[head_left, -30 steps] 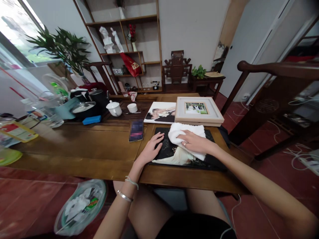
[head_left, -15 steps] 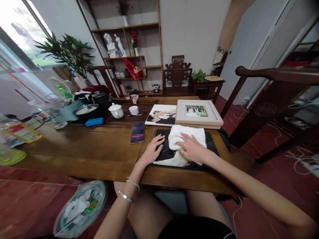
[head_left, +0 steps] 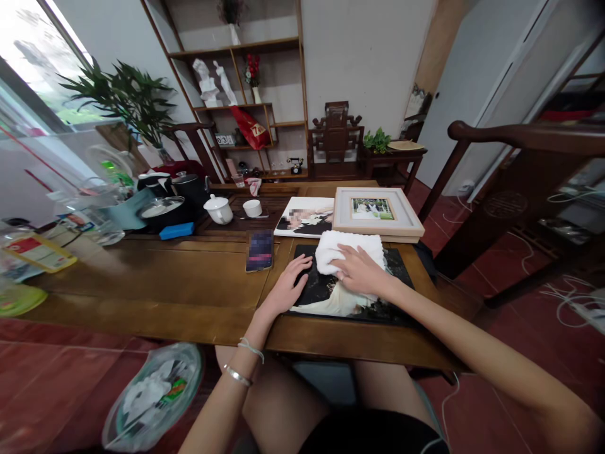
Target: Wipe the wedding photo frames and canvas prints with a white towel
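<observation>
A dark photo print (head_left: 326, 296) lies flat at the near edge of the wooden table (head_left: 165, 284). My left hand (head_left: 288, 285) rests flat on its left side, fingers stretched out. My right hand (head_left: 362, 271) presses a folded white cloth (head_left: 347, 249) onto the print's upper middle, fingers laid over the cloth. Just behind the print stand a framed picture (head_left: 375, 211) and an unframed photo (head_left: 305, 217).
A phone (head_left: 259, 250) lies left of the print. Teapot (head_left: 218, 208), cup (head_left: 252, 207), dark pots (head_left: 163, 208) and a blue box (head_left: 176, 231) sit further left. A dark wooden chair (head_left: 520, 183) stands right. A plastic-lined bin (head_left: 151, 394) is on the floor at the left.
My right hand has slid the cloth back and forth over the print, now up and slightly left. The left hand has stayed in place.
</observation>
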Tool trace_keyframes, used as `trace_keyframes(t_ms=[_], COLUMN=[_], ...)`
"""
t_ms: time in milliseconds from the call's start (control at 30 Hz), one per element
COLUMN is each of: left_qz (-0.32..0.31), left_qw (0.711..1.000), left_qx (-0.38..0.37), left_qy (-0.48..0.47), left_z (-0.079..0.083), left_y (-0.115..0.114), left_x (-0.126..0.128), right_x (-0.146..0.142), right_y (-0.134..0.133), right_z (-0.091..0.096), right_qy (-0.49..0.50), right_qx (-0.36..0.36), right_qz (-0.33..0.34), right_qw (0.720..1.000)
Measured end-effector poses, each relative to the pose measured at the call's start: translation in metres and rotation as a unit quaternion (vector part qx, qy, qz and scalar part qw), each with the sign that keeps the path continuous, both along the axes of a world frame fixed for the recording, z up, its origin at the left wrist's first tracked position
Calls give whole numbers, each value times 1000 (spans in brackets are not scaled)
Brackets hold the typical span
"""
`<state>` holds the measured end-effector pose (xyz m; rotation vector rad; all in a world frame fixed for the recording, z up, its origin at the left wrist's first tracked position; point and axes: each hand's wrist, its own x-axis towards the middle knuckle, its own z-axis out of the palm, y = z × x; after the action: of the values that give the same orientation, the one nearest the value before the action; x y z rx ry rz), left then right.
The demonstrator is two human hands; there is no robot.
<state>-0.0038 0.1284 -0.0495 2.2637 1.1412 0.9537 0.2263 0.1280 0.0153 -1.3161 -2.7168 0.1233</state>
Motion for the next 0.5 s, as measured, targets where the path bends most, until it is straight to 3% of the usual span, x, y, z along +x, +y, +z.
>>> trace_keyframes(t_ms=[100, 267, 333, 400, 500], left_qz=[3, 4, 5, 6, 4], left_qw=[1000, 1000, 1000, 1000, 1000], left_qx=[-3, -17, -18, -18, -13], left_qy=[3, 10, 9, 6, -1], left_z=[2, 9, 10, 8, 5], left_y=[-1, -3, -3, -2, -1], left_x=[0, 2, 2, 2, 0], right_x=[-4, -5, -1, 4, 10], right_y=[-8, -74, -87, -80, -42], right_z=[-5, -15, -15, -12, -7], right_qy=[-2, 0, 9, 14, 17], right_qx=[10, 11, 6, -7, -10], right_qz=[3, 92, 109, 100, 39], right_qw=[1000, 996, 994, 995, 999])
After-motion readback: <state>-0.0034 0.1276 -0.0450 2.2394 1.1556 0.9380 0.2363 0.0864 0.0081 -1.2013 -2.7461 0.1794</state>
